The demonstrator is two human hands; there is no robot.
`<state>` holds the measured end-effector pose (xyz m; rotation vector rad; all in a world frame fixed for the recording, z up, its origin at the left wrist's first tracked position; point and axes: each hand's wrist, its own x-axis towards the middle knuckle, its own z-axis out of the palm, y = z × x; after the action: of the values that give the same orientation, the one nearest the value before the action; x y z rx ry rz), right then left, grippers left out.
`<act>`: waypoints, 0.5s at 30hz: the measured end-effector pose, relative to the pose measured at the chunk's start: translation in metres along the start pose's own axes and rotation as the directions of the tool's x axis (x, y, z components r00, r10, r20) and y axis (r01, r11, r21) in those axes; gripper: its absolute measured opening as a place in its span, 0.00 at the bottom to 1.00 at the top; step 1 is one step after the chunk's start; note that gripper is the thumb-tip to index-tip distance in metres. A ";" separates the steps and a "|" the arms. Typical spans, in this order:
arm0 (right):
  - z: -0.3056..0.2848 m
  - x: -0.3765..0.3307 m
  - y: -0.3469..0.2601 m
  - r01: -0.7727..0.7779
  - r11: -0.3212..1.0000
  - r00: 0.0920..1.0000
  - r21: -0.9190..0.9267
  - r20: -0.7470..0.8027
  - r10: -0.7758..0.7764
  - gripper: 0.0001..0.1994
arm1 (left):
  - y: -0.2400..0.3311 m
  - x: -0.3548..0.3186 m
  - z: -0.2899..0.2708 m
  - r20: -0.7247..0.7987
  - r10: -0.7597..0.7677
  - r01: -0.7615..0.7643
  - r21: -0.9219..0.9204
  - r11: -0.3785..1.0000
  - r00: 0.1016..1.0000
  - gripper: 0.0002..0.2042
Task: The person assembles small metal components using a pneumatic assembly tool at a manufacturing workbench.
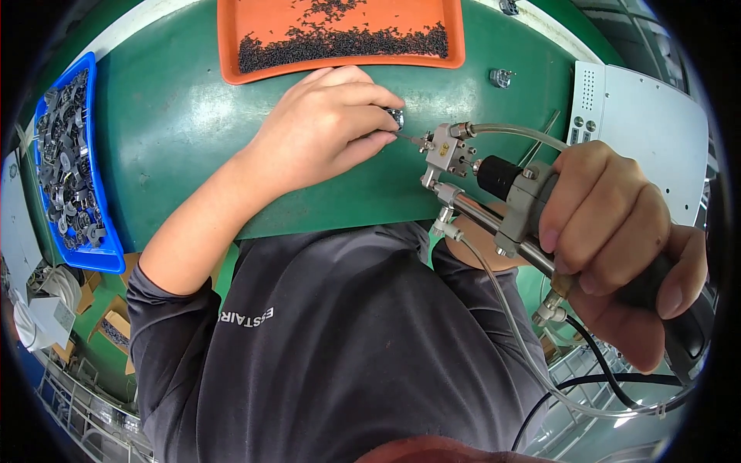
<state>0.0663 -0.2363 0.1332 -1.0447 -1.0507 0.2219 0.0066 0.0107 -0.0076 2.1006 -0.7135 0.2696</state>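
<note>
Near the middle of the green table [193, 154], my left hand [320, 123] is closed around a small dark, shiny part [396, 117], its fingers hiding most of it. At the right, my right hand [617, 224] is wrapped round the grip of a dispensing gun [444, 150] with a metal valve block, a black collar and hoses. The gun's thin needle points left and its tip is at the small part, beside my left thumb. Whether the needle touches the part I cannot tell.
An orange tray [347, 65] of tiny black pieces stands beyond my left hand. Far left is a blue tray [112, 224] of dark plastic parts. A small metallic part [502, 78] lies at the back right, near a white control box [648, 131]. Clear hoses [502, 301] loop below the gun.
</note>
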 end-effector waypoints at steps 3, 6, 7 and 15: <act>0.000 0.001 0.003 -0.009 1.000 1.000 -0.005 0.004 0.009 0.23 | 0.000 -0.002 0.000 -0.002 -0.003 0.003 0.004 1.000 1.000 0.08; -0.003 -0.002 -0.006 -0.020 1.000 1.000 -0.020 0.003 0.020 0.23 | -0.001 -0.001 0.000 -0.008 0.001 -0.001 0.000 1.000 1.000 0.08; -0.015 -0.006 -0.014 -0.023 0.999 1.000 -0.021 0.003 0.023 0.23 | -0.001 -0.002 0.000 -0.012 -0.002 0.002 -0.001 1.000 1.000 0.07; 0.012 0.016 -0.004 -0.110 0.989 0.979 -0.099 0.162 0.125 0.24 | 0.000 0.001 0.000 -0.002 0.002 -0.002 -0.010 1.000 1.000 0.07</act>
<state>0.0643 -0.2217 0.1475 -1.1866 -1.1601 0.3673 0.0074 0.0105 -0.0076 2.0900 -0.7146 0.2692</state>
